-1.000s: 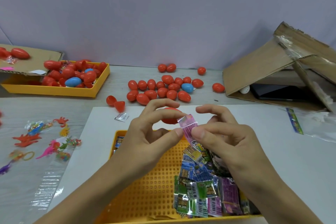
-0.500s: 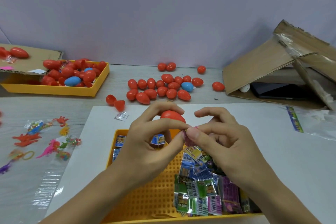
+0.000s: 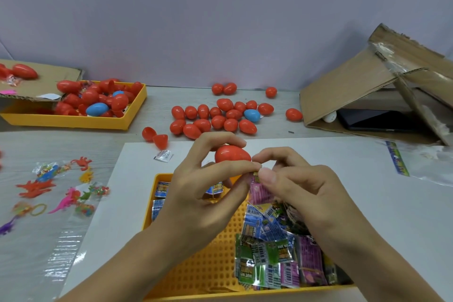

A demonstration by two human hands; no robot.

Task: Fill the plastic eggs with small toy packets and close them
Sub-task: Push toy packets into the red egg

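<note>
The left hand (image 3: 208, 193) holds the red egg (image 3: 232, 154) in curled fingers above the yellow tray's (image 3: 157, 198) far edge, while the right hand (image 3: 296, 189) pinches a pink packet (image 3: 259, 191) just below the egg, touching the left thumb.

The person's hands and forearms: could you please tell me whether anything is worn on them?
Nothing is worn: the left hand and right hand are bare, with no gloves, rings, watch or bracelets visible. Both forearms are bare to the frame's edge, no sleeves. Fingernails look short and unpainted.
</note>
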